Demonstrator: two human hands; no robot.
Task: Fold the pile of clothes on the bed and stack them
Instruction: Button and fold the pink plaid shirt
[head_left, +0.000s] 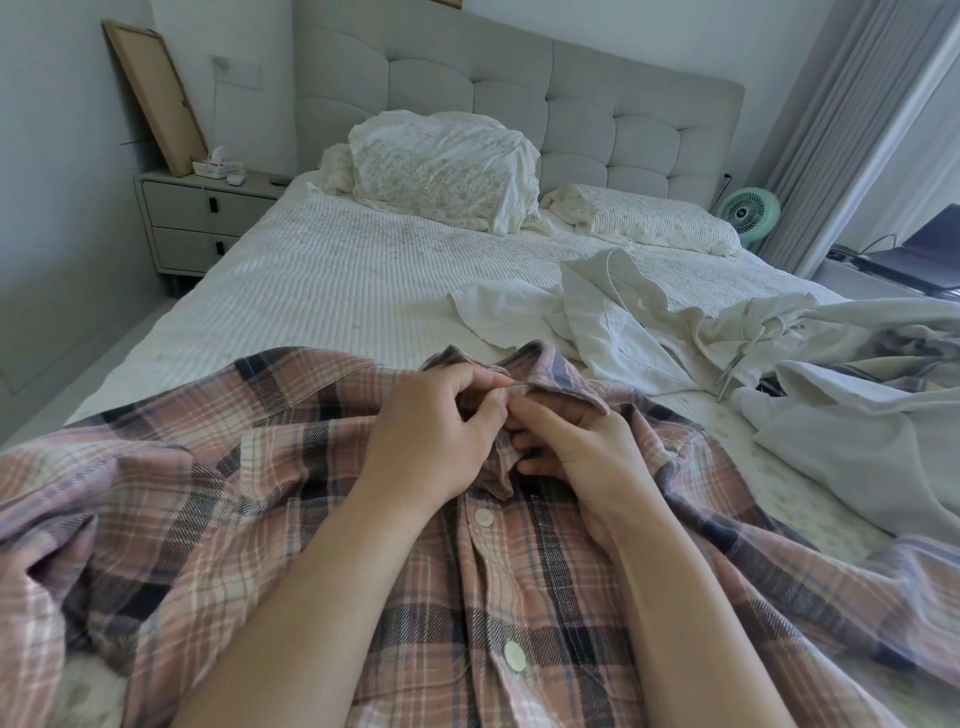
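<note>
A pink, navy and white plaid shirt (218, 499) lies spread face up across the near end of the bed (322, 280), its white buttons running down the middle. My left hand (436, 431) and my right hand (576, 441) meet at the collar, both pinching the fabric at the top of the button placket. To the right lies a rumpled pile of clothes: a white garment (618, 322) with a drawstring, and pale grey-white pieces (852, 415) beyond it.
Two floral pillows (441, 166) rest against the grey padded headboard (519, 88). A grey nightstand (202, 218) with a tissue box stands at the left. A green fan (745, 210), curtains and a laptop (924, 254) are at the right.
</note>
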